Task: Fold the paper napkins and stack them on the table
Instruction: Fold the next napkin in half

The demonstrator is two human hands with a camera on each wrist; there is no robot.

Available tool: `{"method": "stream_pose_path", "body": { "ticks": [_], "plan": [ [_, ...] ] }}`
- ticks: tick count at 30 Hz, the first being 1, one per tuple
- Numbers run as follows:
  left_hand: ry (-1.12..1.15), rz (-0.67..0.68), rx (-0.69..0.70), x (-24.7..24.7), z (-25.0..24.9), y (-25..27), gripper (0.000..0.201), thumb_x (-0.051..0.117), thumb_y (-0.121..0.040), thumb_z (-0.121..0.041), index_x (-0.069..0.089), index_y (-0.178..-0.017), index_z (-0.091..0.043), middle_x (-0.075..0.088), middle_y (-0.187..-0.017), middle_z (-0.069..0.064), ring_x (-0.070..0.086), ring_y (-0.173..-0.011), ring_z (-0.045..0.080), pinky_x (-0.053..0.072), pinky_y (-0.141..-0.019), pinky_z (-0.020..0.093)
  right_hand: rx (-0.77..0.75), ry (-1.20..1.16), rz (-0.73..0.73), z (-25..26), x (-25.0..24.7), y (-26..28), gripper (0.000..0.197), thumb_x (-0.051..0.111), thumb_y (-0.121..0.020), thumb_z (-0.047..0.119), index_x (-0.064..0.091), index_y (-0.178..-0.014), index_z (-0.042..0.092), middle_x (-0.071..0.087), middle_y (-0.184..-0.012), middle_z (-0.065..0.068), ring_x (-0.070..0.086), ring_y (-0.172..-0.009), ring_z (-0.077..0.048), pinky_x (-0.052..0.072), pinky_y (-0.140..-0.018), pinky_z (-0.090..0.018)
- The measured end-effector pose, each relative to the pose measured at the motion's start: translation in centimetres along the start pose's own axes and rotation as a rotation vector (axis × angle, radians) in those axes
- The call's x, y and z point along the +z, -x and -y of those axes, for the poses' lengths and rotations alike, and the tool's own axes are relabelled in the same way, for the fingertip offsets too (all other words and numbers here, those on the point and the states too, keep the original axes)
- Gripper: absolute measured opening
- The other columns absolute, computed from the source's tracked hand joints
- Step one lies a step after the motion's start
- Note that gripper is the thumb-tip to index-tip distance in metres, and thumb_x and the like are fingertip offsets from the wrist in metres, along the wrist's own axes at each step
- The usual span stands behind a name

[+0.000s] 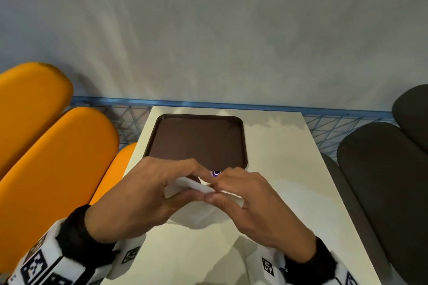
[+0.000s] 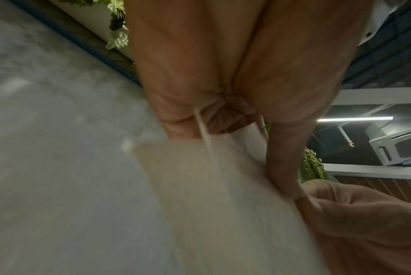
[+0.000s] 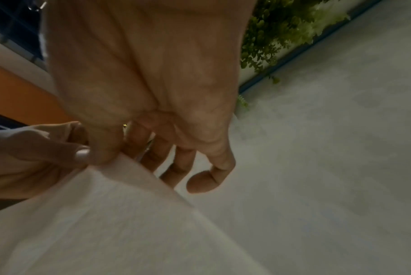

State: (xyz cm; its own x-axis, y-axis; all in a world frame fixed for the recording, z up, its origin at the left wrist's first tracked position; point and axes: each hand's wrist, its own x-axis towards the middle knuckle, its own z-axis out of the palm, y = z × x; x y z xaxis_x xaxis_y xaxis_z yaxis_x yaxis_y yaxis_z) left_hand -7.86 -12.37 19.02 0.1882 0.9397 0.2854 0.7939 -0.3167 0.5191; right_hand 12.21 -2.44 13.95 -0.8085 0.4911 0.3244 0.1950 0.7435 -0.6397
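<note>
Risk starts at my left hand (image 1: 148, 192), pinching the white napkin (image 1: 196, 186) above the table (image 1: 289, 192): squeeze unevenly and the fold skews. My right hand (image 1: 250, 201) pinches the other edge; pulling apart could tear the thin paper. No stack shows yet.

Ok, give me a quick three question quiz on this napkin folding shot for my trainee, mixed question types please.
1. True or false: both the left hand and the right hand pinch the napkin.
2. What lies on the table beyond the hands? A) a brown tray B) a blue bowl C) a glass jar
3. Fill in: the seats on the person's left are coloured ____.

Key: 1 true; 2 A; 3 orange.
</note>
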Motion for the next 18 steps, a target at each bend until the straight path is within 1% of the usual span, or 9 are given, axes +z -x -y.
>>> {"method": "stream_pose_path", "body": {
  "ticks": [2,4,6,9,11,13,15,16,18],
  "plan": [
    [0.008,-0.073,-0.083,-0.2,-0.4,0.4,0.028,0.063,-0.085,-0.059,0.065,-0.110,-0.047,0.067,-0.108,-0.034,0.059,-0.099,-0.017,0.041,-0.077,-0.004,-0.030,-0.001,-0.021,0.0,0.3,-0.2,0.030,0.051,-0.102,0.043,0.067,-0.084,0.026,0.056,-0.073,0.016,0.046,-0.071,-0.001,0.037,-0.067,-0.029],
    [0.082,-0.132,-0.154,0.1,-0.6,0.6,0.033,0.069,-0.077,-0.063,0.071,-0.105,-0.046,0.066,-0.107,-0.037,0.060,-0.101,-0.016,0.042,-0.083,0.000,-0.047,0.037,-0.029,0.3,0.2,-0.2,0.035,0.047,-0.103,0.045,0.070,-0.086,0.025,0.061,-0.074,0.012,0.047,-0.071,-0.003,0.040,-0.067,-0.032],
    [0.151,-0.157,-0.186,0.7,-0.9,0.2,0.022,0.072,-0.077,-0.056,0.078,-0.092,-0.041,0.072,-0.093,-0.031,0.066,-0.092,-0.009,0.050,-0.079,0.009,-0.079,0.060,-0.044,0.5,0.4,-0.2,0.032,0.049,-0.103,0.044,0.071,-0.087,0.026,0.062,-0.074,0.012,0.049,-0.072,-0.003,0.041,-0.069,-0.030],
    [0.210,-0.227,-0.224,0.6,-1.0,0.2,0.014,0.073,-0.074,-0.046,0.080,-0.080,-0.035,0.074,-0.081,-0.026,0.070,-0.082,-0.004,0.052,-0.072,0.009,-0.106,0.025,-0.110,0.1,0.8,0.4,0.022,0.057,-0.100,0.035,0.072,-0.089,0.025,0.064,-0.076,0.018,0.050,-0.071,0.000,0.037,-0.069,-0.015],
    [0.225,-0.281,-0.263,-0.3,-0.6,0.7,0.012,0.073,-0.073,-0.044,0.079,-0.077,-0.035,0.073,-0.080,-0.026,0.070,-0.082,-0.004,0.050,-0.068,0.006,-0.031,0.013,-0.090,-1.6,0.9,2.0,0.020,0.057,-0.099,0.037,0.071,-0.087,0.029,0.058,-0.075,0.029,0.050,-0.071,0.005,0.035,-0.069,-0.012],
    [0.239,-0.307,-0.308,-1.0,-0.1,1.6,0.009,0.075,-0.072,-0.041,0.080,-0.075,-0.034,0.074,-0.079,-0.025,0.070,-0.082,-0.004,0.050,-0.068,0.005,0.136,0.043,0.014,-4.2,0.9,4.1,0.025,0.052,-0.098,0.049,0.070,-0.088,0.035,0.059,-0.078,0.035,0.053,-0.075,0.005,0.038,-0.071,-0.018],
    [0.239,-0.281,-0.338,-1.1,0.5,2.5,0.006,0.076,-0.073,-0.039,0.080,-0.075,-0.035,0.074,-0.078,-0.025,0.071,-0.081,-0.003,0.050,-0.072,0.006,0.281,0.188,0.142,-6.0,0.7,5.7,0.034,0.042,-0.090,0.069,0.067,-0.088,0.046,0.062,-0.086,0.037,0.057,-0.087,0.003,0.041,-0.079,-0.025],
    [0.230,-0.249,-0.340,-0.8,0.7,2.9,0.005,0.077,-0.073,-0.038,0.080,-0.076,-0.036,0.074,-0.079,-0.026,0.071,-0.081,-0.003,0.051,-0.073,0.007,0.316,0.243,0.160,-6.3,0.6,6.0,0.039,0.038,-0.084,0.079,0.066,-0.091,0.052,0.060,-0.094,0.038,0.056,-0.096,0.006,0.040,-0.085,-0.025],
    [0.232,-0.168,-0.343,0.3,0.7,3.4,0.003,0.078,-0.076,-0.036,0.081,-0.077,-0.036,0.074,-0.080,-0.027,0.071,-0.080,-0.003,0.053,-0.072,0.011,0.287,0.193,0.130,-5.2,1.1,5.4,0.056,0.040,-0.073,0.092,0.063,-0.110,0.056,0.052,-0.113,0.042,0.046,-0.114,0.014,0.029,-0.098,-0.014]
  ]
}}
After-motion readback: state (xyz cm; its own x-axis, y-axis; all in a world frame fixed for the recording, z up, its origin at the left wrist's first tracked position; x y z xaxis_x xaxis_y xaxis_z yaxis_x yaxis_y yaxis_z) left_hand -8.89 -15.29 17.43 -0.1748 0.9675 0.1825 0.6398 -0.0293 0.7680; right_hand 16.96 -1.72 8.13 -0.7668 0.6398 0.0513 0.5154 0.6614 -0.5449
